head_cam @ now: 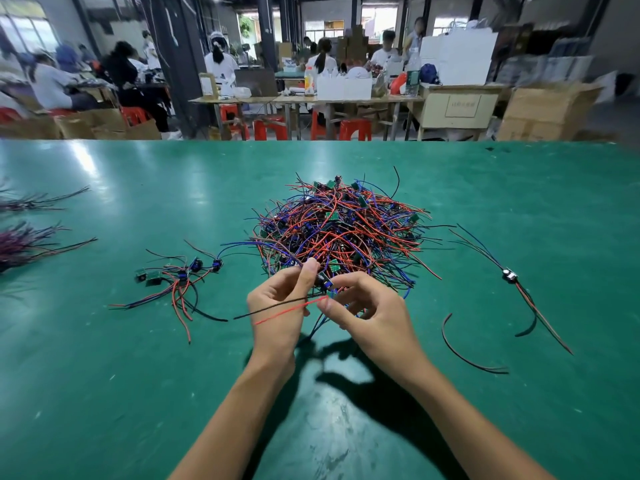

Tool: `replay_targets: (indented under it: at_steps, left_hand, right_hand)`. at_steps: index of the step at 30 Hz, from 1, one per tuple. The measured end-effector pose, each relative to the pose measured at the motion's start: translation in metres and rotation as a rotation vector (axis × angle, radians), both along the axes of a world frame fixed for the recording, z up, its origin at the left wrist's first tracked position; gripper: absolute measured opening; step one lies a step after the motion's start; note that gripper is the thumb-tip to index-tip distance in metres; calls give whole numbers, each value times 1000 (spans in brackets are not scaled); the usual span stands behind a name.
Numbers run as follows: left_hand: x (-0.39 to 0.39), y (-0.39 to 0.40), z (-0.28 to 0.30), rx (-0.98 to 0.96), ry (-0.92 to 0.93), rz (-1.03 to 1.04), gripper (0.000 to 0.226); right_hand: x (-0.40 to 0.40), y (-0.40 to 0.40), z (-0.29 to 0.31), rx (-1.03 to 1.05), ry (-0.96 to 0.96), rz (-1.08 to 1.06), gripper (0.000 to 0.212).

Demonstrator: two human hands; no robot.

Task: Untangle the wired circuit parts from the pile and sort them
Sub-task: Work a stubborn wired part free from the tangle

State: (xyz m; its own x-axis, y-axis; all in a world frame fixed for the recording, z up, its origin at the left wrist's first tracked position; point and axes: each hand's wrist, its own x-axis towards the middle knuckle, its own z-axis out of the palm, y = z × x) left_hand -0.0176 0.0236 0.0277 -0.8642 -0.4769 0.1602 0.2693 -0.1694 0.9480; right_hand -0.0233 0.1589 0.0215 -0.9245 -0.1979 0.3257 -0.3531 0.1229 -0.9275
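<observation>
A big tangled pile (341,230) of red, blue and black wires with small green circuit boards lies in the middle of the green table (104,375). At the pile's near edge both hands hold one wired circuit part (325,280). My left hand (280,306) pinches wires at the pile's edge between thumb and fingers. My right hand (363,306) pinches the part's red and black leads (284,310), which stretch left across my left hand. A small group of freed parts (173,278) lies to the left of the pile.
One single wired part (509,275) lies to the right, with a loose dark wire (464,351) nearer me. Bundles of dark wires (24,237) lie at the table's left edge. Beyond the far edge are other workers, red stools and cardboard boxes.
</observation>
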Motion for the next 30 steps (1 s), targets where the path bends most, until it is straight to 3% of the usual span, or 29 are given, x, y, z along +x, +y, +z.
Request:
replay_targets:
  at_steps: [2, 5, 10, 17, 20, 22, 25, 28, 30]
  left_hand:
    - [0, -1, 0, -2, 7, 20, 21]
    - [1, 0, 0, -25, 30, 18, 24]
    - [4, 6, 1, -96, 110, -69, 6]
    - [9, 9, 1, -114, 166, -213, 20]
    - [7, 4, -2, -371, 174, -160, 32]
    - [4, 1, -3, -490, 164, -106, 34]
    - [5, -3, 3, -273, 31, -207, 15]
    - [11, 1, 7, -187, -78, -450, 29]
    - [13, 5, 5, -224, -78, -492, 27]
  right_hand:
    - [1, -2, 2, -103, -64, 20, 21]
    - [2, -2, 7, -177, -160, 20, 27]
    - [-2, -3, 10, -317, -269, -61, 27]
    - [-9, 6, 19, -655, -541, 18, 24]
    - [-13, 14, 22, -720, -562, 47, 19]
    - [-15, 20, 24, -662, -494, 58, 17]
    - [-19, 29, 23, -317, -235, 19, 15]
    - [-21, 32, 15, 182, 65, -141, 16]
    - [-18, 31, 12, 235, 127, -175, 14]
